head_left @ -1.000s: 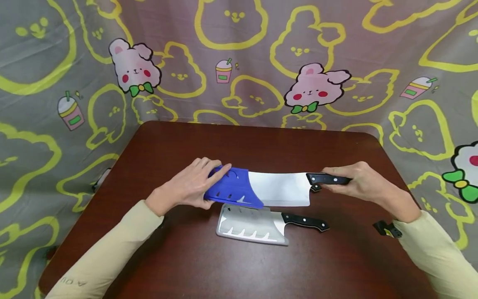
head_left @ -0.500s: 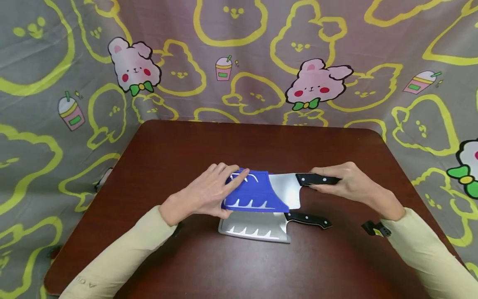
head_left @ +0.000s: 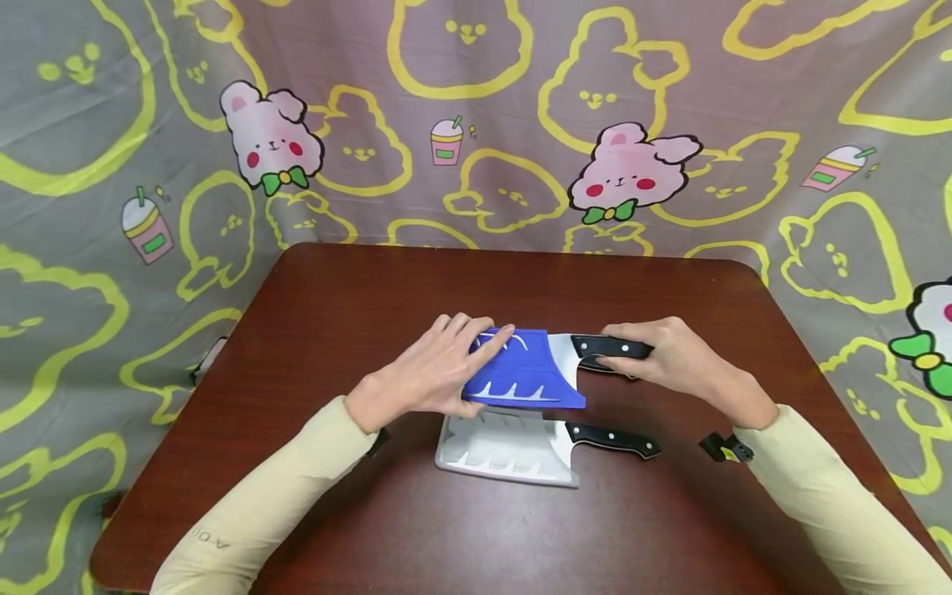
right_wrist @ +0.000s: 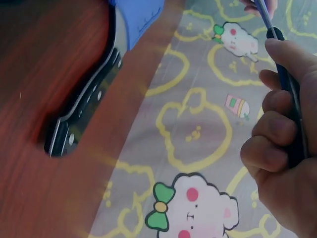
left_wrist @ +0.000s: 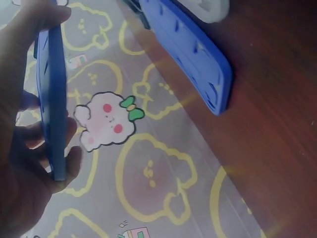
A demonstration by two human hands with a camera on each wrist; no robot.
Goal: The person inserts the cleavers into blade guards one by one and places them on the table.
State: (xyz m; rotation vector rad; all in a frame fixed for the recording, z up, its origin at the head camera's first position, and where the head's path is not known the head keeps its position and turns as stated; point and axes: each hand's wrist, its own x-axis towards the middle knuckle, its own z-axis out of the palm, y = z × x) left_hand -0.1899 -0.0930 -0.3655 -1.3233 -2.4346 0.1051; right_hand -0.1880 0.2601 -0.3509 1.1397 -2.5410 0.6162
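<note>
My left hand [head_left: 427, 368] grips a blue blade sheath [head_left: 528, 376], thumb on one side and fingers on the other. A cleaver [head_left: 565, 351] sits in that sheath with only a strip of blade by the handle showing. My right hand [head_left: 673, 359] holds its black riveted handle, fingers curled around it in the right wrist view. Both are raised above the table. Just nearer to me lies a second cleaver in a translucent grey sheath [head_left: 498, 459], its black handle [head_left: 613, 440] pointing right. Another blue sheath [left_wrist: 190, 49] lies on the table, mostly hidden in the head view; its knife handle [right_wrist: 89, 99] shows in the right wrist view.
The brown table [head_left: 416, 289] has rounded corners. A curtain [head_left: 513, 107] printed with cartoon rabbits encloses its back and sides. A small black item [head_left: 725, 448] is at the right sleeve.
The blue sheath has moved right over the cleaver blade, so much less blade shows. My left hand has shifted right with it, and my right hand has come left. The grey-sheathed cleaver stays put.
</note>
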